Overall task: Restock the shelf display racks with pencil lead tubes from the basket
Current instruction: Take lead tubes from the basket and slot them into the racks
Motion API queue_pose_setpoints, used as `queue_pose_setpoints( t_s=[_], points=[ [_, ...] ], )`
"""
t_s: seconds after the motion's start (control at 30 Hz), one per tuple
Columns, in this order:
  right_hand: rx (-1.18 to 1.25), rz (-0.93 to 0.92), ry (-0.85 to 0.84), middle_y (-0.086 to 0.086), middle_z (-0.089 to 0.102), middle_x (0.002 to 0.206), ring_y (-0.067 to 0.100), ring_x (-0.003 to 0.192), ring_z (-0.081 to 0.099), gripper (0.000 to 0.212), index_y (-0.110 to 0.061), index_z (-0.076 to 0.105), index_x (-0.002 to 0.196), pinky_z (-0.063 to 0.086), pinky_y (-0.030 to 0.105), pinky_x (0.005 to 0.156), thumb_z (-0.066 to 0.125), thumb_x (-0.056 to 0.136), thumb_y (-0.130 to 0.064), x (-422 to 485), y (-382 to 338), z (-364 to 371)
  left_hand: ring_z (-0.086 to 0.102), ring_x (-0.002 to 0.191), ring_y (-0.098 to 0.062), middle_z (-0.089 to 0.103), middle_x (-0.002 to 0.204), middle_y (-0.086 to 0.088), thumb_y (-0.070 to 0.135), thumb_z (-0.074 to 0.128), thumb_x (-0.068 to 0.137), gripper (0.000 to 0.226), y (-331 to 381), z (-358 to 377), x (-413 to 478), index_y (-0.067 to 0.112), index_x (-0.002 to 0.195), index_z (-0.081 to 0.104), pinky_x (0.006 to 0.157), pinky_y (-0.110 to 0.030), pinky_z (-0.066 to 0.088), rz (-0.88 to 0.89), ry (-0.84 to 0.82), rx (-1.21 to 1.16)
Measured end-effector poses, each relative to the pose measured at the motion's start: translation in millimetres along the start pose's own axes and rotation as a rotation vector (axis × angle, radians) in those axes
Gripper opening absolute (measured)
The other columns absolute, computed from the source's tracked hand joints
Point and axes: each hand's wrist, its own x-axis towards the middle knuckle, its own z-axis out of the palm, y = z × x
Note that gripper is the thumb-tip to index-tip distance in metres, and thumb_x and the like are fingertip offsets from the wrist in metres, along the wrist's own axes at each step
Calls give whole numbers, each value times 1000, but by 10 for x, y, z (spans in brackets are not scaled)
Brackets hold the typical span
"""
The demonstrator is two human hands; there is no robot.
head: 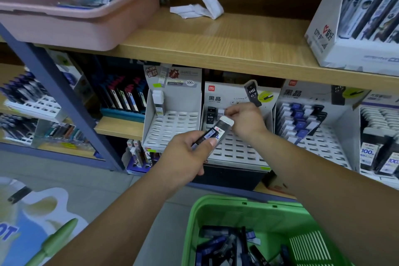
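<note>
Left hand grips bundle of lead tubes before middle display rack | right hand pinches white tube in rack's far-left row | green basket near, more tubes inside.

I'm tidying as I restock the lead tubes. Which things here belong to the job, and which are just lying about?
Job: green basket, loose tubes in it, held tubes gripped by the left hand, right hand at the middle rack.
Lying about: pink tray, crumpled paper, white pen box.
</note>
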Motion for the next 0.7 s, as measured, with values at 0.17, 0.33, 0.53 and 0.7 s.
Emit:
queue_pose_setpoints(
  t_s=[0.17, 0.33, 0.53, 0.7],
  points=[
    [298, 74, 21, 20, 75, 84, 21, 60, 68, 16, -7, 74, 91, 59, 34, 61, 69, 97, -21, -242, -306, -316, 48, 52, -9, 62, 67, 1, 34, 65, 100, 13, -123, 0, 49, 31, 106, 75, 57, -31, 45, 124, 38, 227],
    [88, -207, -503, 10, 78, 94, 18, 87, 73, 24, -10, 79, 96, 58, 30, 80, 88, 79, -25, -428, -584, -543, 51, 51, -12, 55, 56, 9, 33, 67, 99, 13, -77, 49, 75, 30, 106, 77, 51, -29, 44, 141, 101, 223],
    [58, -207, -602, 10, 79, 94, 20, 95, 75, 20, -7, 80, 101, 59, 24, 87, 85, 81, -9, -390, -499, -574, 49, 45, -10, 55, 57, -2, 23, 71, 98, 11, 38, 96, 41, 19, 105, 79, 42, -17, 40, 91, 103, 21],
    [56, -191, -598, 7, 78, 95, 15, 90, 73, 13, -11, 79, 97, 58, 29, 87, 82, 85, -11, -330, -381, -614, 46, 42, -9, 57, 53, 1, 24, 74, 96, 13, 78, 96, 30, 19, 107, 77, 43, -18, 37, 34, 60, -53]
  ],
)
